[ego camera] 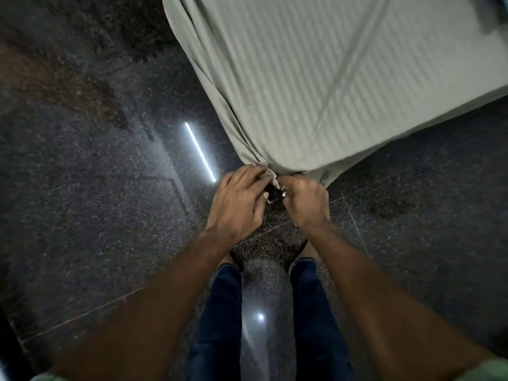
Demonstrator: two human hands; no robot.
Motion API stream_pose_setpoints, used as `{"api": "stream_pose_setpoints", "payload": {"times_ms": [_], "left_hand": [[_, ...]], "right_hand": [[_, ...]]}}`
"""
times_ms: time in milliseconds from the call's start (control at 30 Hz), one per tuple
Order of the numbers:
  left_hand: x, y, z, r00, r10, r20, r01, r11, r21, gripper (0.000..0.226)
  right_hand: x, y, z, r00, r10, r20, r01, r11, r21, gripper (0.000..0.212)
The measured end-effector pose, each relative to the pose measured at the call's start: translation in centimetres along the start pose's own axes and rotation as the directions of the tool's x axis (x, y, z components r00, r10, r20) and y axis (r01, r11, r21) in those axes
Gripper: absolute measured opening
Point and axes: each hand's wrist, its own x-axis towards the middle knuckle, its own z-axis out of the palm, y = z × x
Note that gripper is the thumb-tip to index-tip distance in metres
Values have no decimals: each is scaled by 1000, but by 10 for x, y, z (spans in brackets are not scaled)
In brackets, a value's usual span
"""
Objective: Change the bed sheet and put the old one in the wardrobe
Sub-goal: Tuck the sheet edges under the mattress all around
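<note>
My grip: left hand (239,204) and right hand (305,202), fingers curled, both pinch the near corner of the pale striped bed sheet (316,78), which covers the bed at far right above the speckled floor (96,188).

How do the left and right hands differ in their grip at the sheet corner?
The left hand shows its back with fingers spread over the bunched sheet; the right hand is curled tighter, pinching a thin hem edge. Both hold the same corner.
</note>
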Motion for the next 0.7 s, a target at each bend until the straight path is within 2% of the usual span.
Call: {"api": "stream_pose_setpoints", "payload": {"times_ms": [100, 200, 267, 300, 367, 400, 433, 467, 500, 567, 600, 667, 700], "left_hand": [[20, 11, 1, 999, -9, 41, 2, 985, 172, 41], [47, 24, 4, 980, -39, 198, -43, 918, 395, 44], [61, 32, 6, 929, -106, 355, -91, 864, 495, 49], [67, 35, 6, 897, -149, 416, -101, 847, 522, 52], [76, 36, 1, 858, -183, 480, -106, 851, 515, 55], [78, 34, -3, 862, -167, 479, -102, 867, 487, 54], [78, 31, -9, 881, -134, 453, -90, 894, 440, 50], [76, 27, -16, 912, -100, 398, -62, 925, 375, 44], [70, 23, -20, 947, -77, 312, -22, 953, 302, 36], [49, 21, -23, 992, -74, 98, 60, 989, 137, 26], [37, 25, -21, 995, -100, 15, 99, 994, 55, 25], [17, 33, -12, 984, -176, -36, 174, 984, -39, 31], [12, 33, -6, 977, -210, -36, 208, 977, -50, 34]], "right_hand": [[15, 6, 5, 984, 80, 156, -66, 994, -89, 32], [22, 22, 31, 902, 155, 402, -127, 987, -97, 21], [21, 32, 46, 815, 82, 573, -134, 990, 49, 26], [20, 34, 48, 802, 35, 597, -185, 964, 192, 30], [12, 32, 43, 845, 99, 526, -379, 803, 459, 33], [8, 30, 40, 880, 207, 427, -429, 734, 527, 30], [3, 30, 39, 911, 303, 280, -411, 732, 544, 28], [-3, 30, 39, 913, 360, 193, -403, 721, 563, 27], [-6, 28, 40, 915, 361, 182, -389, 665, 637, 29], [-8, 17, 35, 913, 281, 297, -400, 461, 792, 34], [-4, 12, 34, 889, 254, 382, -453, 354, 818, 34], [7, 7, 34, 816, 238, 527, -571, 189, 799, 34], [15, 6, 38, 786, 236, 571, -610, 157, 776, 34]]}}
